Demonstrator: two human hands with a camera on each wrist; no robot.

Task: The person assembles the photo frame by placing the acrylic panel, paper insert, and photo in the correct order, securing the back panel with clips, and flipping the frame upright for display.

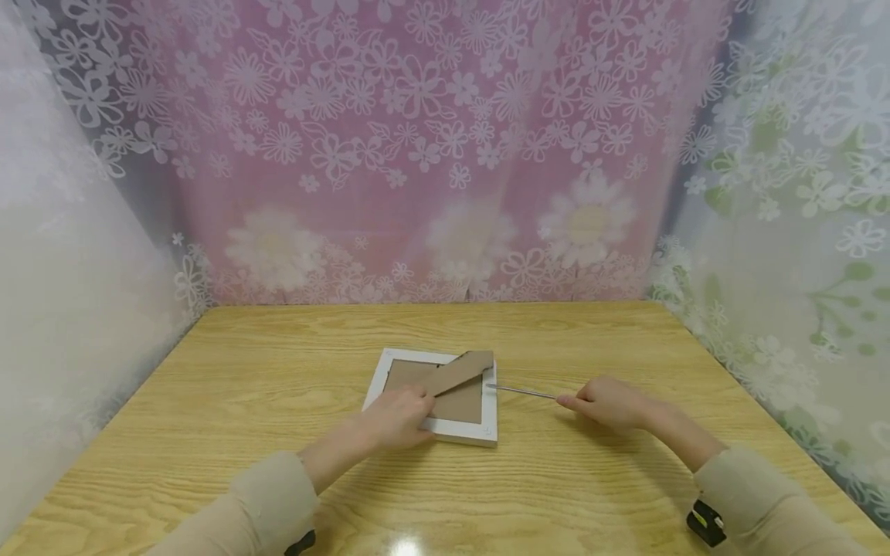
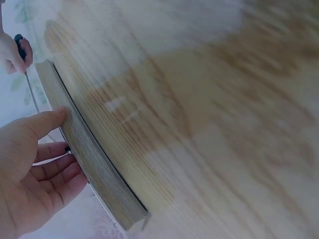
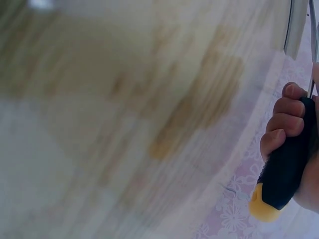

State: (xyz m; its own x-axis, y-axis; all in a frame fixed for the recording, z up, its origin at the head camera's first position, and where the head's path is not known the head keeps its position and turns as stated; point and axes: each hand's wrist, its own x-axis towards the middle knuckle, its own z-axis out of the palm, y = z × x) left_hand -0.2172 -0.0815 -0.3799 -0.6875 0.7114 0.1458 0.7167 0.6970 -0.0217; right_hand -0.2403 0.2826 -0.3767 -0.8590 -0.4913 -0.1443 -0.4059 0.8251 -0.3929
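Note:
A white picture frame [image 1: 452, 428] lies face down on the wooden table, its brown backing board showing. A brown easel stand [image 1: 460, 372] slants across that backing toward the far right corner. My left hand [image 1: 398, 421] grips the frame at its near side; in the left wrist view the thumb presses the frame's outer edge [image 2: 94, 149] with the fingers curled at its back. In my right hand [image 1: 612, 403] is a screwdriver [image 3: 286, 154] with a black handle and a yellow end. Its thin metal shaft [image 1: 524, 392] points left, the tip at the frame's right border.
The wood-grain table [image 1: 278, 347] extends around the frame on all sides. Behind it hangs a pink flowered curtain [image 1: 417, 154], with pale curtains [image 1: 786, 232] along both sides. A black wrist device [image 1: 705, 523] sits under the right sleeve.

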